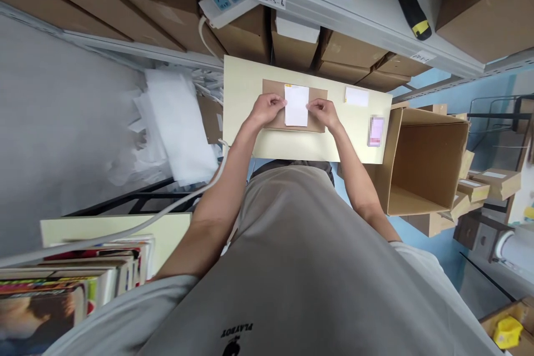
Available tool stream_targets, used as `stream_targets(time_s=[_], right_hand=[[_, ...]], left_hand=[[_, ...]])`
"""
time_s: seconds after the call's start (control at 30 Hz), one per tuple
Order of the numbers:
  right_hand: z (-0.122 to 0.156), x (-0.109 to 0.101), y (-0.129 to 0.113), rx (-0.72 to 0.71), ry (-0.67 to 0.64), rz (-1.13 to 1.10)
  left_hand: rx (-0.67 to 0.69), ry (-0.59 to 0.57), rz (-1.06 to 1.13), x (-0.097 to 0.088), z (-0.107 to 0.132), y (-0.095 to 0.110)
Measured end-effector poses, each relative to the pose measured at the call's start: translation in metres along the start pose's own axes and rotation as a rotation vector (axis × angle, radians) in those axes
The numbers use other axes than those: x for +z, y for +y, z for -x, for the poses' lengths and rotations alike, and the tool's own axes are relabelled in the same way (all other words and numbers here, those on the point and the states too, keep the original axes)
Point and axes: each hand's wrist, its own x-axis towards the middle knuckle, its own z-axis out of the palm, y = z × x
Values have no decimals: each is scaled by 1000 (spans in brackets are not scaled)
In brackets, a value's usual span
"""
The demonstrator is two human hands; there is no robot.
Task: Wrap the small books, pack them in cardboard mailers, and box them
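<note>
On the pale yellow tabletop (242, 94) in front of me lies a flat brown cardboard box (273, 89). A white paper label (296, 107) with a small orange mark at its top corner is over the middle of the box. My left hand (267, 108) pinches the label's left edge between thumb and fingers. At the opposite edge, my right hand (325, 112) pinches it in the same way. Whether the label is fully pressed to the cardboard I cannot tell.
A second white label (356, 97) and a phone (376, 131) lie on the table's right side. Beyond it stands an open cardboard carton (429, 161). A shelf above holds a yellow-black cutter (411, 5). White foam sheets (179, 122) and a white cable (167, 212) are at left.
</note>
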Motion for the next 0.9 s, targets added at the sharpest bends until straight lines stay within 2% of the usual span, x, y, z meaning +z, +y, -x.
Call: stream_targets(time_s=[0.2, 0.7, 0.9], right_hand=[[-1, 3, 3, -2, 17, 10], [-2, 8, 7, -5, 46, 32], [-1, 8, 13, -30, 53, 62]], left_hand=[[11, 25, -25, 2, -6, -7], [-1, 36, -42, 4, -5, -7], [9, 74, -94, 8, -6, -9]])
